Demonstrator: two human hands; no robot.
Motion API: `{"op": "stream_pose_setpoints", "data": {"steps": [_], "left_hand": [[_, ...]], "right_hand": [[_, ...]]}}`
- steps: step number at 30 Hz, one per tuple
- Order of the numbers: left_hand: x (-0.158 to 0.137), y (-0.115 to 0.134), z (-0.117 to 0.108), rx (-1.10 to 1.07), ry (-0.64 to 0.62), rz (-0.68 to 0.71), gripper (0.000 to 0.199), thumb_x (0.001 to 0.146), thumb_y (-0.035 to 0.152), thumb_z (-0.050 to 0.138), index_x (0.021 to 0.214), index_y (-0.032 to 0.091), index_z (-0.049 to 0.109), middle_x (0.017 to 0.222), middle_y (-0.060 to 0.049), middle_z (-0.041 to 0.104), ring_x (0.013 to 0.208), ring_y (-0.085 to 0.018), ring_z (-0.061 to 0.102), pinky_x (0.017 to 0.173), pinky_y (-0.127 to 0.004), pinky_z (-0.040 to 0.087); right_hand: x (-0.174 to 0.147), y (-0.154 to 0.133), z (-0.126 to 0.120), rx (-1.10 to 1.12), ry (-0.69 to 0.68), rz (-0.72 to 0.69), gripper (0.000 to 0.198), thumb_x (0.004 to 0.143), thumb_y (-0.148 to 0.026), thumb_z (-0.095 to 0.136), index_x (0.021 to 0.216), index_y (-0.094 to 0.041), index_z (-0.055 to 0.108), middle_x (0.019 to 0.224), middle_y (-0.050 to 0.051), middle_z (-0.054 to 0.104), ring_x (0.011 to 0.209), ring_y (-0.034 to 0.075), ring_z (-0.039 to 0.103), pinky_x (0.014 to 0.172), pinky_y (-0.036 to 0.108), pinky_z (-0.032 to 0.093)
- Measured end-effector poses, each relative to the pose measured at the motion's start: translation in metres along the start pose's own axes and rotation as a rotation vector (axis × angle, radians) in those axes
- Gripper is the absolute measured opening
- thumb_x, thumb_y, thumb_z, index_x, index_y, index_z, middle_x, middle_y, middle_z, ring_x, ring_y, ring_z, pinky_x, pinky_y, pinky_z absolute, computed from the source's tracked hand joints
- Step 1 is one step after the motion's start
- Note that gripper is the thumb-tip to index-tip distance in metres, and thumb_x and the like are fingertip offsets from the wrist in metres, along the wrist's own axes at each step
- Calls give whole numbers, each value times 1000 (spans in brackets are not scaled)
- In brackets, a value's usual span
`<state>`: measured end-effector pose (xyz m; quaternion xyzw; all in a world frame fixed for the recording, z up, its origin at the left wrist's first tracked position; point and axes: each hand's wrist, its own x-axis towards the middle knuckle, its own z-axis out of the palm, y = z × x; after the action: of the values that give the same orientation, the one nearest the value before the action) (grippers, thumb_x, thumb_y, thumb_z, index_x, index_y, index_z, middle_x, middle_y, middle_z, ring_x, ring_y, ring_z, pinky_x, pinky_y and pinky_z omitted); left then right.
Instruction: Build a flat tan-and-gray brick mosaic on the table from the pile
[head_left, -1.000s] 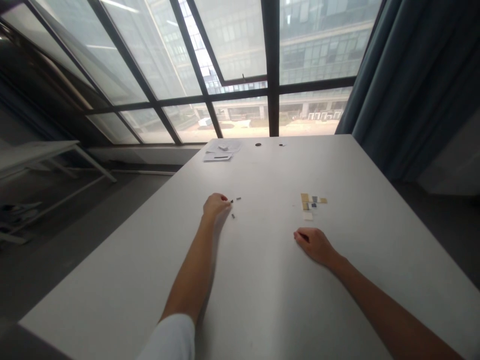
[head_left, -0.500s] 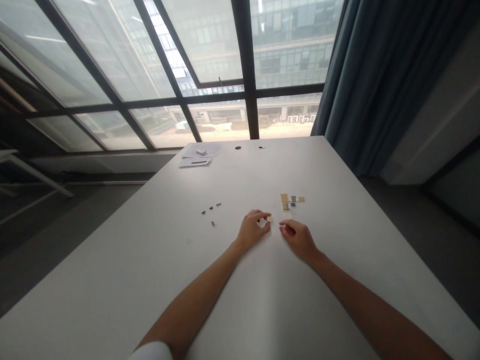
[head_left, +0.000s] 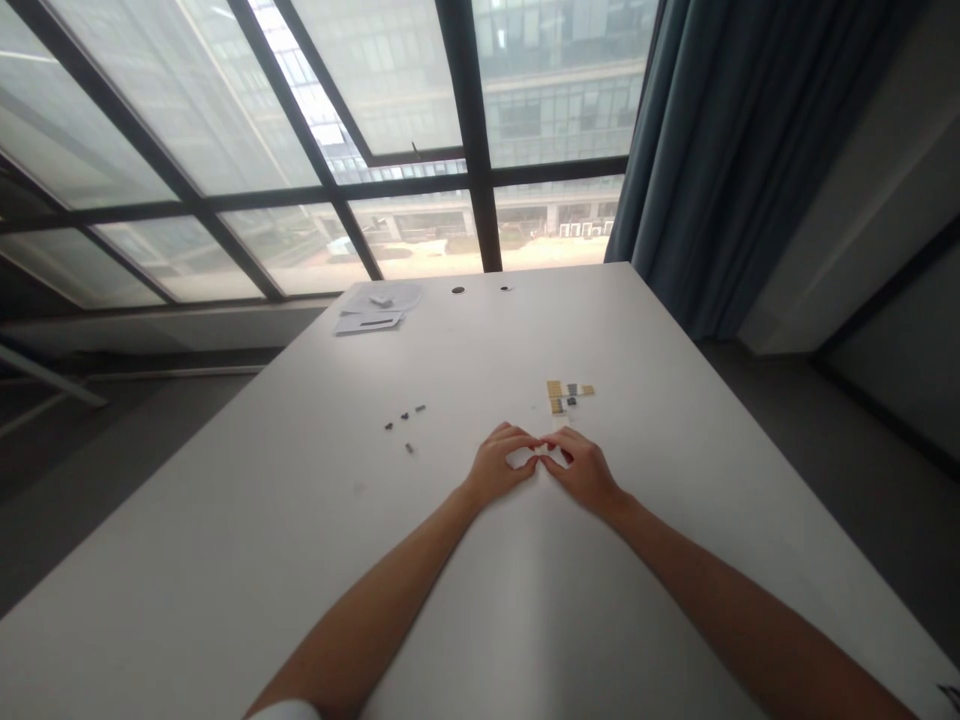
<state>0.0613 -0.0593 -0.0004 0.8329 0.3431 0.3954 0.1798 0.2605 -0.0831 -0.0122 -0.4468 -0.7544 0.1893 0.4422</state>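
Meeting fingertip to fingertip, the left hand [head_left: 499,465], having crossed from the dark pieces [head_left: 403,420], and right hand [head_left: 581,468] pinch something unidentifiably small above the worktop [head_left: 675,480].

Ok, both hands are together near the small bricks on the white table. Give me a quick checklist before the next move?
1. Left hand and right hand fingertips meet: ok.
2. Piece pinched between them: cannot tell, too small.
3. Small tan and grey flat brick assembly lies apart from the hands, just beyond: ok.
4. Four tiny dark loose pieces within left reach: ok.
5. White papers at the far edge of the white table, out of the way: ok.
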Motion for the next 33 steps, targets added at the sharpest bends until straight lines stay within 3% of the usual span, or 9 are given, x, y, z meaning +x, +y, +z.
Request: {"op": "stream_pose_setpoints", "data": {"steps": [13,33], "left_hand": [[1,2,-3,47,-2,-98,12,81,20,70,92,22,70,86,-3,69,86,-18,61,80,-33,51],[1,3,-5,11,-4,-93,12,79,18,70,91,21,70,84,-3,68,83,-17,60,75,-29,49]], "right_hand": [[0,0,1,-11,34,-15,20,85,-17,64,104,-21,70,87,4,65,74,17,58,68,27,46],[0,0,1,24,20,-7,15,87,-20,61,101,-20,68,84,2,61,62,13,46,62,26,40]]}}
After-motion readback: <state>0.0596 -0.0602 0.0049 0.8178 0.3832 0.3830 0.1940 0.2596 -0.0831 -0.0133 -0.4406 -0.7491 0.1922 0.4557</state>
